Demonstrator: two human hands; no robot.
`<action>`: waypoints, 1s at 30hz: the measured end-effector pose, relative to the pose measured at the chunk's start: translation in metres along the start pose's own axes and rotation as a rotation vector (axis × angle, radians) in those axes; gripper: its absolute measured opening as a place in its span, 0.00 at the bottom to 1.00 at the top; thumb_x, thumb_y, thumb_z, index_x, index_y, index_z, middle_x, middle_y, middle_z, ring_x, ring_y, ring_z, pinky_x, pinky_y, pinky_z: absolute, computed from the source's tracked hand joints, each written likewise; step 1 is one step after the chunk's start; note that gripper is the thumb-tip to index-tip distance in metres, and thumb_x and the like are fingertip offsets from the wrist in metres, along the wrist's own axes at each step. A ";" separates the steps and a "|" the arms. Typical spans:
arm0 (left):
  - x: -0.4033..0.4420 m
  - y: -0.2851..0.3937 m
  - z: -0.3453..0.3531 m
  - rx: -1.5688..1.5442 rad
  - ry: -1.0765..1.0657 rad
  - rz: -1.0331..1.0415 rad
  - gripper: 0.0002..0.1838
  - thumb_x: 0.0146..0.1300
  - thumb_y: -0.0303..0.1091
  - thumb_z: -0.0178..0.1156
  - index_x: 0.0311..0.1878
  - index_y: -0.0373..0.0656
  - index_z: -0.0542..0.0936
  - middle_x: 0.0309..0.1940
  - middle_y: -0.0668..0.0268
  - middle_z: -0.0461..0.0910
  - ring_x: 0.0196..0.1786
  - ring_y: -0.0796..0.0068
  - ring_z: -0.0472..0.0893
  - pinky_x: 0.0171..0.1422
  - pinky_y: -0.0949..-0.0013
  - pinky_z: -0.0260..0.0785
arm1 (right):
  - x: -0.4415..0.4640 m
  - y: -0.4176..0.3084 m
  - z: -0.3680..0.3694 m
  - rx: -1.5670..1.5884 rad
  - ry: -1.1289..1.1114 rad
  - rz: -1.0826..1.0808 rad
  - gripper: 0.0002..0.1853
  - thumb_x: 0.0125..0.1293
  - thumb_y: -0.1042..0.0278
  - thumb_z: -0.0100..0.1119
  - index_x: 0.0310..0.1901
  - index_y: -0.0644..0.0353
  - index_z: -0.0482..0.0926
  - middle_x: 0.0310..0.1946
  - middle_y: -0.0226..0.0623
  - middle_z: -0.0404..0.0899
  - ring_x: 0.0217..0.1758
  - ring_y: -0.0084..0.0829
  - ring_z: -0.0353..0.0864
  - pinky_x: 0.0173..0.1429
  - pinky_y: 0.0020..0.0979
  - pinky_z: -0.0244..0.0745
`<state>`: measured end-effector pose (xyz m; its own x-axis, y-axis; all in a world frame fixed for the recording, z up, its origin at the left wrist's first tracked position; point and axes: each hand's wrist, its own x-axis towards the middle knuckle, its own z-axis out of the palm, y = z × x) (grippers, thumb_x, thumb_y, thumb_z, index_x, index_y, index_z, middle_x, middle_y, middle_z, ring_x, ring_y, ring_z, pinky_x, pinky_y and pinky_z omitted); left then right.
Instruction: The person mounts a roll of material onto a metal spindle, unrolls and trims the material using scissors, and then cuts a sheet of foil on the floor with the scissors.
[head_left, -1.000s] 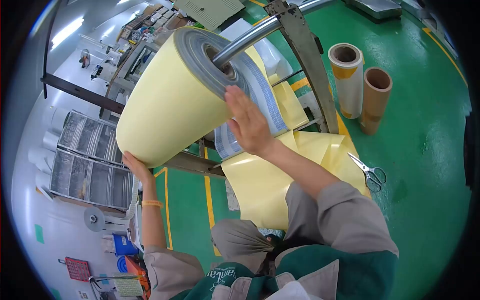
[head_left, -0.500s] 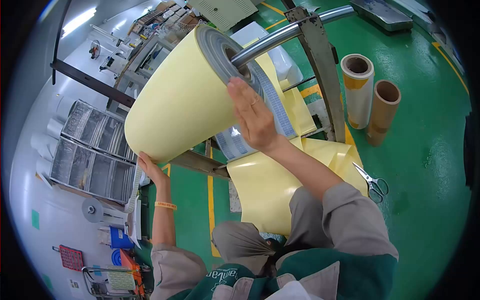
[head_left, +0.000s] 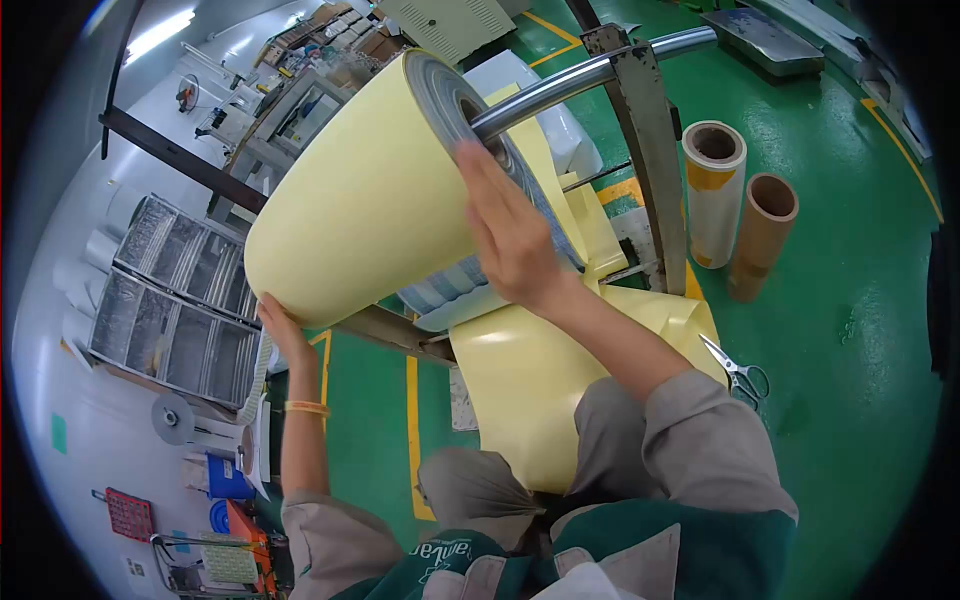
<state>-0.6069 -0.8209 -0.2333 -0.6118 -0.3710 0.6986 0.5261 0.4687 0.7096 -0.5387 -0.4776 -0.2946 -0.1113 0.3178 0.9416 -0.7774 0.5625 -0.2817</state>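
Note:
A large roll of pale yellow sheet [head_left: 360, 190] sits on a metal shaft [head_left: 560, 85], its grey layered end facing right. My right hand [head_left: 515, 240] lies along the rim of that end, fingers straight and together; blur softens the fingertips. At the roll's far left end, my left hand [head_left: 285, 335] touches the lower edge with fingers extended, partly hidden by the roll. Below it is blue-and-white printed material [head_left: 450, 290], partly covered by my right hand. A loose yellow sheet [head_left: 520, 380] hangs down to my knees.
An upright metal frame post [head_left: 645, 160] supports the shaft. Scissors [head_left: 740, 375] rest at the loose sheet's right edge. Two cardboard cores, one white [head_left: 715, 210] and one brown [head_left: 765, 235], stand on the green floor. Framed racks [head_left: 180, 280] are at left.
My left hand has shifted slightly left along with the roll's end. The printed material under the roll now shows farther left. My right hand stays against the rim, its fingertips a little higher.

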 end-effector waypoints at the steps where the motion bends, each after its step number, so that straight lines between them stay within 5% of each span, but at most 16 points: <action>1: 0.008 0.004 -0.001 0.020 -0.026 -0.017 0.23 0.69 0.48 0.43 0.47 0.34 0.73 0.42 0.60 0.76 0.44 0.71 0.76 0.49 0.69 0.68 | 0.028 -0.005 0.007 0.007 -0.007 0.066 0.24 0.60 0.73 0.48 0.59 0.70 0.63 0.56 0.53 0.68 0.60 0.47 0.67 0.61 0.37 0.65; 5: 0.092 0.057 0.015 0.081 -0.463 -0.461 0.20 0.67 0.46 0.47 0.39 0.37 0.76 0.34 0.63 0.78 0.35 0.75 0.78 0.39 0.70 0.71 | 0.091 -0.004 0.037 -0.147 -0.123 0.169 0.24 0.60 0.71 0.50 0.57 0.70 0.64 0.55 0.52 0.68 0.59 0.46 0.68 0.61 0.35 0.65; 8: 0.074 0.034 0.014 0.085 -0.310 -0.141 0.19 0.67 0.46 0.47 0.38 0.36 0.76 0.32 0.64 0.77 0.34 0.74 0.77 0.38 0.71 0.71 | 0.065 -0.014 0.035 -0.210 0.055 0.052 0.23 0.58 0.73 0.51 0.56 0.70 0.66 0.54 0.50 0.69 0.59 0.46 0.69 0.60 0.36 0.66; 12: -0.013 0.009 0.007 -0.074 0.055 -0.046 0.21 0.69 0.47 0.44 0.49 0.34 0.67 0.47 0.60 0.71 0.47 0.72 0.73 0.50 0.67 0.67 | -0.012 -0.004 0.008 -0.073 0.136 -0.048 0.22 0.56 0.77 0.54 0.54 0.69 0.70 0.53 0.48 0.72 0.55 0.46 0.72 0.58 0.38 0.69; 16: 0.002 -0.002 -0.011 0.173 -0.087 0.027 0.26 0.68 0.51 0.43 0.53 0.34 0.66 0.51 0.59 0.68 0.51 0.69 0.71 0.55 0.67 0.63 | 0.006 0.004 0.009 -0.004 0.102 -0.030 0.21 0.59 0.76 0.53 0.55 0.67 0.69 0.53 0.47 0.72 0.56 0.46 0.72 0.56 0.36 0.70; 18: 0.032 0.054 0.006 0.006 -0.290 -0.241 0.24 0.67 0.50 0.45 0.48 0.34 0.73 0.39 0.62 0.76 0.42 0.71 0.76 0.50 0.69 0.67 | 0.061 -0.006 0.018 0.057 -0.044 0.149 0.20 0.59 0.74 0.53 0.54 0.66 0.70 0.52 0.46 0.72 0.56 0.45 0.72 0.55 0.35 0.71; 21: 0.095 0.040 0.012 0.190 -0.440 -0.207 0.25 0.67 0.50 0.46 0.45 0.33 0.74 0.36 0.59 0.78 0.38 0.71 0.76 0.45 0.72 0.67 | 0.091 0.004 0.038 -0.070 -0.004 0.113 0.21 0.66 0.64 0.45 0.53 0.74 0.67 0.50 0.60 0.71 0.56 0.51 0.70 0.59 0.39 0.67; 24: 0.053 0.022 0.009 0.186 -0.169 0.021 0.27 0.67 0.50 0.44 0.45 0.30 0.74 0.37 0.58 0.77 0.40 0.69 0.76 0.45 0.69 0.67 | 0.052 -0.008 0.020 -0.046 -0.002 0.022 0.19 0.59 0.73 0.53 0.53 0.65 0.71 0.51 0.45 0.73 0.55 0.44 0.72 0.53 0.35 0.71; 28: -0.022 -0.021 -0.006 0.145 0.059 0.181 0.30 0.68 0.53 0.42 0.54 0.30 0.65 0.49 0.54 0.71 0.50 0.66 0.72 0.55 0.65 0.63 | -0.015 0.010 0.010 -0.028 0.104 -0.136 0.22 0.60 0.76 0.52 0.58 0.64 0.67 0.54 0.45 0.72 0.58 0.45 0.71 0.58 0.35 0.70; 30: -0.023 -0.012 -0.010 0.135 -0.039 0.034 0.32 0.68 0.55 0.41 0.57 0.31 0.61 0.52 0.53 0.69 0.54 0.65 0.70 0.58 0.65 0.60 | -0.012 0.002 0.009 0.153 0.123 -0.002 0.25 0.61 0.75 0.51 0.60 0.70 0.62 0.56 0.48 0.69 0.58 0.47 0.70 0.59 0.37 0.68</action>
<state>-0.5933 -0.8264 -0.2571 -0.6187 -0.3228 0.7163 0.4645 0.5850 0.6649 -0.5450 -0.4871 -0.3049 -0.0407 0.4126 0.9100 -0.8638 0.4431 -0.2396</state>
